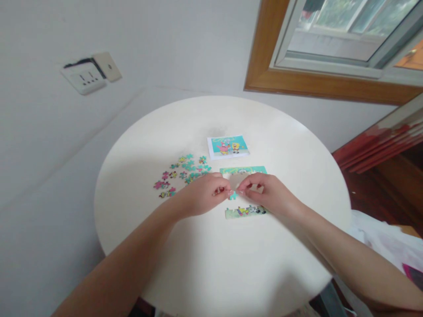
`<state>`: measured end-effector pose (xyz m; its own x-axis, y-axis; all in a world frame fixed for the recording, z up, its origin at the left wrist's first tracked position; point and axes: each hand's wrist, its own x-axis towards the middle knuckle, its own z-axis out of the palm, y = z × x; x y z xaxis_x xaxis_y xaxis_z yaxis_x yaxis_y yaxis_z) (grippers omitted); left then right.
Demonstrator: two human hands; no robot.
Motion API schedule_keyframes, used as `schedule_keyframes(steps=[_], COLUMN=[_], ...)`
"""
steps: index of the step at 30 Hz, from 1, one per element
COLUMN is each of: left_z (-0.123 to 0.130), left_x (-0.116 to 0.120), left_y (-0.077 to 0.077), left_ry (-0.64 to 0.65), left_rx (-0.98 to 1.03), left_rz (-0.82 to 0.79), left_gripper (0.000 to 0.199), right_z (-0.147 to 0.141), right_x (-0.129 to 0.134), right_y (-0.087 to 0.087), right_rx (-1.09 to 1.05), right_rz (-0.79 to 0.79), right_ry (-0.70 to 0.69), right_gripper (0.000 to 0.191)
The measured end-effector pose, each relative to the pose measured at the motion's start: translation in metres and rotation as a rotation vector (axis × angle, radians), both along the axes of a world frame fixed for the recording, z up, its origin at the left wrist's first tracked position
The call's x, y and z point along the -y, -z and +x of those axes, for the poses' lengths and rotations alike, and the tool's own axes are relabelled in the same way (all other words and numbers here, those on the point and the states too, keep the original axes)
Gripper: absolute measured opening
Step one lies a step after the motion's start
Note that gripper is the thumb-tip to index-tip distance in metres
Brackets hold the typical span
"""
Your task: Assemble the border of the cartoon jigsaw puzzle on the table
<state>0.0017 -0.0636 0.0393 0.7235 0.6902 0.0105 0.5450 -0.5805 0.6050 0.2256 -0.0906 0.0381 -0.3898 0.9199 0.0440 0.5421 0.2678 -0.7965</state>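
Both hands meet over a small teal puzzle piece (233, 196), between two joined strips of puzzle. My left hand (211, 191) is closed in a pinch at the piece's left side. From the right, my right hand (259, 190) pinches too, its fingertips at the piece's upper edge. Beyond the hands lies a teal joined strip (244, 170), partly hidden by them. Nearer to me is a pale green strip with cartoon figures (244, 211); its right end is close under my right hand. Loose teal and pink pieces (189, 166) lie scattered to the left.
A picture card (228, 147) with cartoon figures lies on the round white table (214, 114) behind the strips. Walls stand behind and to the left, with a socket (86, 79) and a wood-framed window (264, 79). White plastic (380, 237) is beside the table at right.
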Motion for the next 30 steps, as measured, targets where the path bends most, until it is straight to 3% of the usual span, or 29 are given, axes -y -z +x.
schedule_keyframes(steps=[5, 11, 17, 30], left_z=[-0.005, -0.009, -0.009, -0.005], left_x=[0.0, 0.003, 0.006, 0.007], left_y=[0.002, 0.002, -0.002, -0.002], left_ry=[0.004, 0.012, 0.005, -0.014], left_rx=[-0.061, -0.107, -0.155, -0.161], left_rz=[-0.025, -0.047, -0.076, -0.049], left_gripper=[0.022, 0.023, 0.021, 0.018], right_z=[0.004, 0.004, 0.004, 0.003], right_x=[0.011, 0.025, 0.028, 0.028], right_y=[0.004, 0.001, 0.0, 0.0], right_rx=[0.152, 0.333, 0.477, 0.498], right_rz=[0.391, 0.472, 0.487, 0.467], right_ry=[-0.276, -0.497, -0.544, -0.549], right_gripper=[0.019, 0.02, 0.024, 0.026])
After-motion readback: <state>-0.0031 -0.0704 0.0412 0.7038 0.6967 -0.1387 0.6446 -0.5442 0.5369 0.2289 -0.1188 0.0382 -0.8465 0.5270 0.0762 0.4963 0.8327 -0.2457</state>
